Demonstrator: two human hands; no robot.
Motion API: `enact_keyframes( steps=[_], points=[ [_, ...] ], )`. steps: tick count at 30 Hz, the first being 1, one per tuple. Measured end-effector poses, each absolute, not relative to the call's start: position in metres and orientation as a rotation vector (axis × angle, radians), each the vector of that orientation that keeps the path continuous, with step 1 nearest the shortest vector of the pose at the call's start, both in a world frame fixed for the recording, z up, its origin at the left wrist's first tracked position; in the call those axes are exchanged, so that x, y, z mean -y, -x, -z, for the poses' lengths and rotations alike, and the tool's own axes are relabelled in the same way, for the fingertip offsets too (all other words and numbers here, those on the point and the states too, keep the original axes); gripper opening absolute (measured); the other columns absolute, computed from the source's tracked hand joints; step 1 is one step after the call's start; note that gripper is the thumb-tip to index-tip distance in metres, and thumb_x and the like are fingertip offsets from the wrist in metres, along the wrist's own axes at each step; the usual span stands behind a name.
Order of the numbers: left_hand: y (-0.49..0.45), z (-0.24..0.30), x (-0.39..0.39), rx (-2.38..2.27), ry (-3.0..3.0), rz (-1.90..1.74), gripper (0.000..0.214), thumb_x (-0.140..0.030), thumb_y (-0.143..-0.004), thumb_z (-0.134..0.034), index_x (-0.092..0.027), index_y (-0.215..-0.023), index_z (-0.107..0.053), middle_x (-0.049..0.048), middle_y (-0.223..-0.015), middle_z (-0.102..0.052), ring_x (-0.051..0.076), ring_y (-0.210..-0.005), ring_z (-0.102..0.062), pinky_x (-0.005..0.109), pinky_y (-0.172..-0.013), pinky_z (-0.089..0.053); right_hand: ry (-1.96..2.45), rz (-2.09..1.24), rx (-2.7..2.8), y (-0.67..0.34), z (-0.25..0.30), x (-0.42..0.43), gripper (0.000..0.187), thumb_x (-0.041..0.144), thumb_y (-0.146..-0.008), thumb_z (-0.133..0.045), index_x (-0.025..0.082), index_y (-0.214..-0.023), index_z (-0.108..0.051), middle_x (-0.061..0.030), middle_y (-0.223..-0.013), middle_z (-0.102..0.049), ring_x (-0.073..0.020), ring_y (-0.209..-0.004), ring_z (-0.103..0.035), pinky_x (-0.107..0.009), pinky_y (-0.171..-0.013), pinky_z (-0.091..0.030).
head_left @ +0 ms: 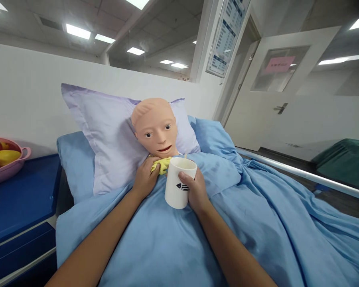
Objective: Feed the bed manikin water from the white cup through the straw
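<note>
My right hand (196,189) is closed around a white mug (175,185) with a black fish-like print, held nearly upright over the bed. A thin stick, perhaps a straw, shows just behind its rim. My left hand (146,177) grips a crumpled yellow cloth (162,165) below the chin of a patient manikin (155,127). The manikin's head rests on a pale lilac pillow (110,139), its mouth slightly parted. A blue quilt (155,247) covers its body. The mug hides part of the cloth and of the manikin's neck.
To the left, a pink basket (10,171) of fruit stands on a blue bedside cabinet (26,199). A metal bed rail (317,181) runs along the right side. Behind the bed is a low white wall (32,91); a door (269,107) stands at the right back.
</note>
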State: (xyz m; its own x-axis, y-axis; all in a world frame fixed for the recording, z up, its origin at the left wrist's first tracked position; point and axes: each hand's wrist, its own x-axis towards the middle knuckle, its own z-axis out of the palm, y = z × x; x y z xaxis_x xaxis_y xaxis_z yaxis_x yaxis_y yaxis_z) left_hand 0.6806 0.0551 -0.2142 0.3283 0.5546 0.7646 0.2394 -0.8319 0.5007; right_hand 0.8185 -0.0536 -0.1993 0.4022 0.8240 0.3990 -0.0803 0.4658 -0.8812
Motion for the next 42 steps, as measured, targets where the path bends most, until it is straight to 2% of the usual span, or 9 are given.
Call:
enact_keyframes(
  steps=[6, 11, 15, 20, 25, 31, 37, 42],
  points=[
    [-0.6763, 0.2146, -0.0517, -0.770, -2.171, -1.499, 0.021, -0.029, -0.093, -0.049, -0.020, -0.102, -0.066, 0.0027, -0.098, -0.073, 0.017, -0.089, -0.066, 0.031, -0.082, -0.052, 0.929, -0.817, 1.094, -0.8165, 0.1954, 0.0575, 0.049, 0.054, -0.066, -0.081, 0.022, -0.100, -0.065, -0.0063, -0.093, -0.071, -0.0253, -0.084, -0.065, -0.031, -0.058, -0.051],
    [-0.6738, 0.2119, -0.0503, -0.841, -1.979, -1.454, 0.017, -0.027, -0.086, -0.053, -0.020, -0.092, -0.067, -0.0005, -0.085, -0.071, 0.015, -0.076, -0.062, 0.027, -0.070, -0.048, 0.950, -0.820, 1.106, -0.8166, 0.1952, 0.0569, 0.049, 0.055, -0.067, -0.080, 0.022, -0.099, -0.064, -0.0063, -0.091, -0.072, -0.0256, -0.084, -0.065, -0.031, -0.058, -0.051],
    [-0.6740, 0.2104, -0.0523, -0.882, -1.882, -1.396, 0.017, -0.030, -0.085, -0.052, -0.019, -0.083, -0.065, -0.0026, -0.073, -0.065, 0.014, -0.068, -0.056, 0.026, -0.065, -0.042, 0.958, -0.794, 1.095, -0.8161, 0.1935, 0.0571, 0.050, 0.056, -0.068, -0.079, 0.021, -0.100, -0.065, -0.0065, -0.093, -0.071, -0.0249, -0.084, -0.064, -0.032, -0.062, -0.052],
    [-0.6745, 0.2100, -0.0530, -0.913, -1.816, -1.380, 0.030, -0.040, -0.088, -0.049, -0.019, -0.069, -0.056, -0.0044, -0.062, -0.051, 0.012, -0.063, -0.046, 0.026, -0.062, -0.035, 0.966, -0.812, 1.104, -0.8164, 0.1922, 0.0577, 0.049, 0.055, -0.069, -0.079, 0.021, -0.101, -0.064, -0.0055, -0.093, -0.070, -0.0226, -0.083, -0.064, -0.033, -0.070, -0.053],
    [-0.6739, 0.2101, -0.0529, -0.893, -1.813, -1.340, 0.031, -0.041, -0.087, -0.049, -0.018, -0.066, -0.055, -0.0043, -0.060, -0.046, 0.012, -0.062, -0.042, 0.027, -0.060, -0.032, 0.957, -0.844, 1.079, -0.8172, 0.1952, 0.0558, 0.048, 0.054, -0.070, -0.079, 0.021, -0.101, -0.064, -0.0046, -0.091, -0.069, -0.0211, -0.081, -0.064, -0.030, -0.065, -0.053],
    [-0.6727, 0.2100, -0.0544, -0.850, -1.792, -1.291, 0.035, -0.044, -0.087, -0.049, -0.018, -0.063, -0.051, -0.0044, -0.058, -0.041, 0.011, -0.060, -0.039, 0.027, -0.058, -0.030, 0.966, -0.857, 1.058, -0.8169, 0.1953, 0.0556, 0.052, 0.055, -0.069, -0.079, 0.020, -0.105, -0.064, -0.0072, -0.097, -0.070, -0.0242, -0.088, -0.065, -0.028, -0.059, -0.051],
    [-0.6716, 0.2094, -0.0564, -0.825, -1.764, -1.240, 0.039, -0.046, -0.085, -0.051, -0.019, -0.057, -0.042, -0.0047, -0.056, -0.036, 0.010, -0.058, -0.035, 0.027, -0.056, -0.027, 0.974, -0.835, 0.994, -0.8155, 0.1958, 0.0539, 0.052, 0.056, -0.070, -0.078, 0.019, -0.105, -0.066, -0.0068, -0.094, -0.072, -0.0223, -0.082, -0.066, -0.030, -0.066, -0.053],
    [-0.6710, 0.2115, -0.0586, -0.805, -1.730, -1.209, 0.040, -0.048, -0.084, -0.052, -0.019, -0.058, -0.045, -0.0046, -0.056, -0.036, 0.010, -0.057, -0.035, 0.027, -0.055, -0.027, 0.959, -0.825, 0.944, -0.8145, 0.1955, 0.0532, 0.054, 0.058, -0.069, -0.078, 0.019, -0.105, -0.067, -0.0053, -0.089, -0.071, -0.0201, -0.076, -0.064, -0.031, -0.068, -0.053]
  ],
)
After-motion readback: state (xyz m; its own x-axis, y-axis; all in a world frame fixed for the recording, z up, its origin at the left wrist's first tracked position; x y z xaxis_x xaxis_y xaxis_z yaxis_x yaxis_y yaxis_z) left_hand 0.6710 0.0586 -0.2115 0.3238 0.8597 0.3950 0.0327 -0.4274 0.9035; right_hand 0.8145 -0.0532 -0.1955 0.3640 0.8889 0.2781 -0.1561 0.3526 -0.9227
